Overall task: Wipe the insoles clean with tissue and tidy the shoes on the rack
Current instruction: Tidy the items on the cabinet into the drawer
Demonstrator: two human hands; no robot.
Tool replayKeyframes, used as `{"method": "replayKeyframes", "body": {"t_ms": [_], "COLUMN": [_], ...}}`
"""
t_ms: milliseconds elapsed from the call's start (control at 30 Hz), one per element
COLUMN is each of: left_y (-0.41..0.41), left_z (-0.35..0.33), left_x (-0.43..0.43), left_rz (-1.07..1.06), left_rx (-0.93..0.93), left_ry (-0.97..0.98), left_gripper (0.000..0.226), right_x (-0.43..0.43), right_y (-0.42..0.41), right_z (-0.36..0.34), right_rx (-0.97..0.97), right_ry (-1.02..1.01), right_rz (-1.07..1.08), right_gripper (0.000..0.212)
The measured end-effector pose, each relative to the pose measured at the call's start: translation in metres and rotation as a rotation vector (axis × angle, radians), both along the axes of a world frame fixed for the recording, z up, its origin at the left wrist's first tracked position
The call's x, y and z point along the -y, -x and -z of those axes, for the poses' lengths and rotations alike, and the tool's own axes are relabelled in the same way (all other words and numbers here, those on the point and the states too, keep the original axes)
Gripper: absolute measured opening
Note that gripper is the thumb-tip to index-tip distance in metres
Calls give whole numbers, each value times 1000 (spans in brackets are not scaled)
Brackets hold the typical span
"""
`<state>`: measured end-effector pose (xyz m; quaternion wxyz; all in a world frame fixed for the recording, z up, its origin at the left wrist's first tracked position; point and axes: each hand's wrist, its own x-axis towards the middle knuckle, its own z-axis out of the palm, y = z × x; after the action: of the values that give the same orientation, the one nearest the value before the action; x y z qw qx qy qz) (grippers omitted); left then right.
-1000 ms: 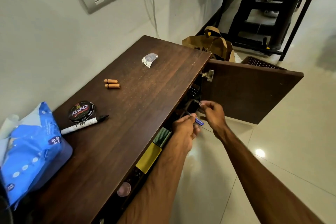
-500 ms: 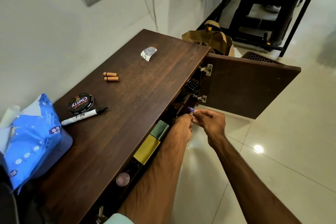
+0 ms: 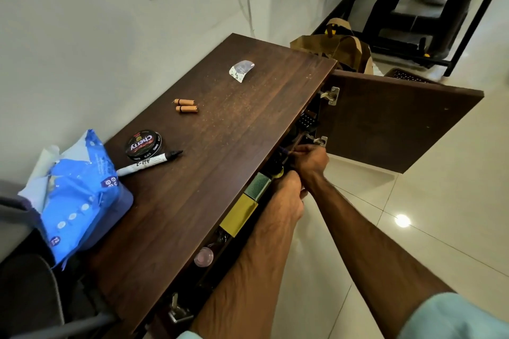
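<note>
Both my hands reach into the open front of the brown shoe cabinet [image 3: 220, 162], just under its top edge. My right hand [image 3: 312, 161] has its fingers curled round a small dark item with a blue end [image 3: 282, 150] at the shelf edge. Just below it, my left hand [image 3: 286, 197] has its fingers tucked in toward the shelf, hiding what they hold. A blue tissue pack [image 3: 80, 195] lies on the cabinet top at the far left. The shoes inside are mostly hidden in shadow; a green ribbed sole [image 3: 257, 186] and a yellow one [image 3: 238, 215] stick out.
On the cabinet top lie a shoe polish tin [image 3: 143, 144], a marker [image 3: 148, 162], two batteries [image 3: 186, 105] and a wrapper [image 3: 241, 70]. The cabinet door [image 3: 391, 124] stands open to the right. A brown paper bag [image 3: 338, 48] and a black frame [image 3: 429, 8] stand beyond. Tiled floor lies on the right.
Both hands moved up and in from the floor side to the shelf edge, carrying the blue-ended item with them. The view has tilted closer to the cabinet.
</note>
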<state>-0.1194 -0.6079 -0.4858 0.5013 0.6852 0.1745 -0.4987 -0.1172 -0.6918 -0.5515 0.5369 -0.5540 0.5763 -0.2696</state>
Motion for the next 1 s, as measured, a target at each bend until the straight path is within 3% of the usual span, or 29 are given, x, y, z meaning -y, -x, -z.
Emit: {"method": "replayKeyframes", "body": {"t_ms": [167,300,467,567,733,867,1000], "left_y": [-5,2,14,13,-3,-25,-45], "left_z": [-6,-35,-97,-135,-189,-205,-197], "left_x": [-10,-28,-62,-87,-148,-212,-259], "left_rz": [72,175,315,387,459,419,348], "left_rx": [65,123,303,390,590,856,945], "left_ry": [-59,-78,24,101,130,37,0], "left_gripper": [25,27,42,32,19,24,20], "right_x": [-22,-56,-108,-129,-156,-176,-189], "right_y": [22,51,70,70,57,23,-31], "right_z": [-8,-29,-90,-133,-188,-205,-196], "right_rx": [8,42,257,365,366,170,-37], "right_ry": [-11,95,244,295,378,517,675], "right_rz": [110,161,118,96,-174,-494,-765], "right_gripper": [14,18,15,14,15,17,30]}}
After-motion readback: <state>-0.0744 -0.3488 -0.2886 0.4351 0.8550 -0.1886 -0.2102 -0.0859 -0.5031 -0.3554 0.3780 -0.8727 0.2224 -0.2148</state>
